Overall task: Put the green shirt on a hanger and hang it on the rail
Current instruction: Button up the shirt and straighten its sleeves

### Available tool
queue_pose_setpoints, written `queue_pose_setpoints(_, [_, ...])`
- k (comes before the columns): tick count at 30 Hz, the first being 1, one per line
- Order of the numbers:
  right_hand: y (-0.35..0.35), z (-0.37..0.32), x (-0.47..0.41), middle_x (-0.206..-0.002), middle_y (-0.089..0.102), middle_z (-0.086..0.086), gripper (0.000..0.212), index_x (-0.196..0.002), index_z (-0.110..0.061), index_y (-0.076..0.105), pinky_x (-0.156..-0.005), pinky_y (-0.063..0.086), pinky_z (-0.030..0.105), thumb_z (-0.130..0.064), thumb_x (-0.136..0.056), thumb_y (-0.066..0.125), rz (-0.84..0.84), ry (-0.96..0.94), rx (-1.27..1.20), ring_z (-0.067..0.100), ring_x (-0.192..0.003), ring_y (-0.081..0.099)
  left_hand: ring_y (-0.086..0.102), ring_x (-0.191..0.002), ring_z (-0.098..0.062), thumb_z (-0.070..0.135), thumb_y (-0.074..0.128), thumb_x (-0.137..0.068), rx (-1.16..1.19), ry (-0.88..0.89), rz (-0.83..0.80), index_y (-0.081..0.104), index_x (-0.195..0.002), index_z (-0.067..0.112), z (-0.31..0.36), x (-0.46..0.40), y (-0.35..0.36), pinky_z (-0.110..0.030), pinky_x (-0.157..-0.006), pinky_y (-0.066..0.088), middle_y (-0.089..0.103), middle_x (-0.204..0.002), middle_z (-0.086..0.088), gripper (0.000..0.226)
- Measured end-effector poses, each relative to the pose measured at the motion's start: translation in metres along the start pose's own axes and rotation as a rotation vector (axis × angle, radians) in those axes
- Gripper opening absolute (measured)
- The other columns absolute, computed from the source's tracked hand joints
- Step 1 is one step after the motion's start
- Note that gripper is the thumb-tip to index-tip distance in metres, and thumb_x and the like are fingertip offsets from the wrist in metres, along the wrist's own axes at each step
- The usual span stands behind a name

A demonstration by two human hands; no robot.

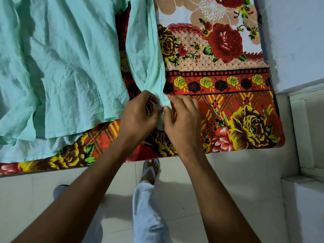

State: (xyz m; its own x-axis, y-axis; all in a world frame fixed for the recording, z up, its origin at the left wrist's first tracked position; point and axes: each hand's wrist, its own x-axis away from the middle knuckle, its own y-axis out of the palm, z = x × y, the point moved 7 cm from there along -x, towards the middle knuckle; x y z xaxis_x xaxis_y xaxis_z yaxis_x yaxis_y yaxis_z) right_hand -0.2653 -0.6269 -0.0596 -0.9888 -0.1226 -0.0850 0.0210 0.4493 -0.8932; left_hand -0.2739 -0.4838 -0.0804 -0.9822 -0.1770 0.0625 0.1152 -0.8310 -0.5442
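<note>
The green shirt (57,67) lies spread and wrinkled over the left half of a flowered bedcover (219,85). One long sleeve (145,55) runs down toward me at the middle. My left hand (138,116) and my right hand (182,120) meet at the sleeve's cuff end and both pinch its fabric between thumb and fingers. No hanger or rail is in view.
The bed's near edge crosses the frame at about two thirds down. Below it is a pale tiled floor (210,190) with my legs and a sandalled foot (150,171). A white wall and a white ledge or cabinet (305,137) stand at the right.
</note>
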Motion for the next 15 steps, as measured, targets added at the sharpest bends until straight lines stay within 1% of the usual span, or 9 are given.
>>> queue_pose_setpoints(1, [0.005, -0.006, -0.004, -0.129, 0.064, 0.003, 0.039, -0.133, -0.013, 0.065, -0.097, 0.049, 0.036, -0.025, -0.096, 0.064, -0.025, -0.036, 0.003, 0.022, -0.122, 0.053, 0.060, -0.068, -0.010, 0.020, 0.076, -0.088, -0.025, 0.036, 0.001, 0.065, -0.100, 0.014, 0.002, -0.003, -0.006, -0.028, -0.060, 0.048, 0.064, -0.080, 0.006, 0.018])
queue_pose_setpoints(3, [0.011, -0.012, -0.015, -0.140, 0.059, 0.005, 0.046, -0.139, -0.011, 0.060, -0.104, 0.048, 0.043, -0.024, -0.095, 0.063, -0.062, -0.065, 0.026, 0.025, -0.131, 0.050, 0.059, -0.068, -0.011, 0.017, 0.076, -0.088, -0.061, 0.053, -0.020, 0.065, -0.102, 0.016, 0.000, -0.009, -0.013, -0.031, -0.063, 0.049, 0.063, -0.086, 0.006, 0.017])
queue_pose_setpoints(5, [0.011, -0.015, -0.029, -0.142, 0.058, 0.005, 0.047, -0.141, -0.010, 0.058, -0.105, 0.047, 0.048, -0.022, -0.095, 0.061, -0.053, -0.066, 0.011, 0.025, -0.134, 0.050, 0.061, -0.070, -0.011, 0.016, 0.077, -0.086, -0.071, 0.050, -0.038, 0.067, -0.102, 0.016, -0.002, -0.019, -0.019, -0.031, -0.067, 0.051, 0.066, -0.089, 0.005, 0.018])
queue_pose_setpoints(7, [0.011, -0.022, -0.041, -0.141, 0.060, 0.005, 0.045, -0.140, -0.011, 0.059, -0.105, 0.046, 0.048, -0.021, -0.095, 0.059, -0.031, -0.096, -0.017, 0.025, -0.133, 0.051, 0.062, -0.073, -0.010, 0.015, 0.077, -0.085, -0.069, 0.065, -0.002, 0.069, -0.101, 0.015, -0.001, -0.031, -0.031, -0.021, -0.070, 0.050, 0.068, -0.088, 0.002, 0.018])
queue_pose_setpoints(8, [0.016, -0.030, -0.051, -0.141, 0.060, 0.004, 0.044, -0.139, -0.011, 0.060, -0.106, 0.046, 0.048, -0.021, -0.096, 0.059, -0.027, -0.125, -0.018, 0.024, -0.134, 0.051, 0.061, -0.074, -0.009, 0.014, 0.077, -0.085, -0.068, 0.069, 0.045, 0.069, -0.100, 0.014, -0.003, -0.041, -0.042, -0.015, -0.070, 0.048, 0.068, -0.088, 0.001, 0.017])
queue_pose_setpoints(9, [0.019, -0.035, -0.057, -0.140, 0.061, 0.004, 0.044, -0.138, -0.011, 0.061, -0.107, 0.045, 0.048, -0.022, -0.096, 0.059, -0.027, -0.153, -0.009, 0.024, -0.134, 0.051, 0.061, -0.076, -0.009, 0.013, 0.076, -0.085, -0.061, 0.078, 0.088, 0.069, -0.099, 0.013, -0.003, -0.048, -0.051, -0.015, -0.071, 0.049, 0.069, -0.087, 0.001, 0.016])
queue_pose_setpoints(12, [0.039, -0.058, -0.082, -0.139, 0.062, 0.005, 0.042, -0.137, -0.011, 0.062, -0.110, 0.043, 0.048, -0.020, -0.095, 0.062, -0.028, -0.240, 0.012, 0.026, -0.134, 0.052, 0.065, -0.080, -0.014, 0.015, 0.072, -0.086, -0.027, 0.088, 0.203, 0.069, -0.097, 0.013, -0.014, -0.076, -0.082, -0.037, -0.070, 0.056, 0.069, -0.089, 0.003, 0.012])
queue_pose_setpoints(15, [0.066, -0.098, -0.119, -0.137, 0.063, 0.006, 0.040, -0.135, -0.010, 0.063, -0.110, 0.043, 0.047, -0.020, -0.096, 0.062, -0.011, -0.300, -0.020, 0.026, -0.133, 0.053, 0.065, -0.084, -0.014, 0.017, 0.070, -0.087, -0.022, 0.069, 0.270, 0.068, -0.100, 0.014, -0.040, -0.106, -0.119, -0.042, -0.070, 0.057, 0.069, -0.095, 0.005, 0.013])
